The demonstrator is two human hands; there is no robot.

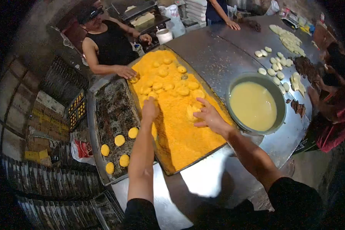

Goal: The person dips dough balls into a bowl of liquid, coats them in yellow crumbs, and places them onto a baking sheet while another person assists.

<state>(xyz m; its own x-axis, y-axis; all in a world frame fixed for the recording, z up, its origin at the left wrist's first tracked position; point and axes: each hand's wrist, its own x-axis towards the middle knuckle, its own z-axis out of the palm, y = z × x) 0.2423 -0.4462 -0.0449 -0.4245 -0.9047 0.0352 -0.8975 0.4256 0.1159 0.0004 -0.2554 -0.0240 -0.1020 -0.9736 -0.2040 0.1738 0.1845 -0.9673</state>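
Observation:
A long tray of orange-yellow crumbs (184,142) lies in the middle, with several coated round dough pieces (183,91) in its far half. My left hand (150,110) is over the tray's left side, its fingertips together at a dough piece; what they hold, if anything, is hidden. Over the right side is my right hand (211,117), fingers spread, beside a coated piece (191,112) in the crumbs. To the left, a dark baking tray (117,101) holds several yellow coated rounds (119,140).
A grey-green basin (285,111) of pale yellow liquid stands right of the crumbs. Beyond it are white dough pieces (275,67) and dark filling (306,69). A co-worker's hand (125,71) touches the crumb tray's far left; another person's hand (233,25) rests on the table.

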